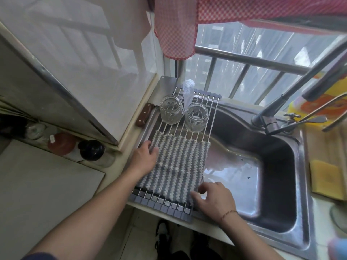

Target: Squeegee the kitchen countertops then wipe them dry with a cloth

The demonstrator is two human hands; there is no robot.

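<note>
A grey-and-white striped cloth (176, 164) lies spread flat on a roll-up metal drying rack (161, 201) over the left part of the steel sink (277, 166). My left hand (144, 156) holds the cloth's far left edge with its fingers on top. At the near right corner, my right hand (214, 199) pinches the cloth's edge with curled fingers. No squeegee is in view.
Two ribbed glass jars (171, 109) (196, 117) and a plastic bag stand on the rack's far end. A cleaver with a wooden handle (144, 115) lies left of the rack. The faucet (270, 117) stands behind the sink, a yellow sponge (326, 177) to its right. Bottles (92, 150) sit at the left.
</note>
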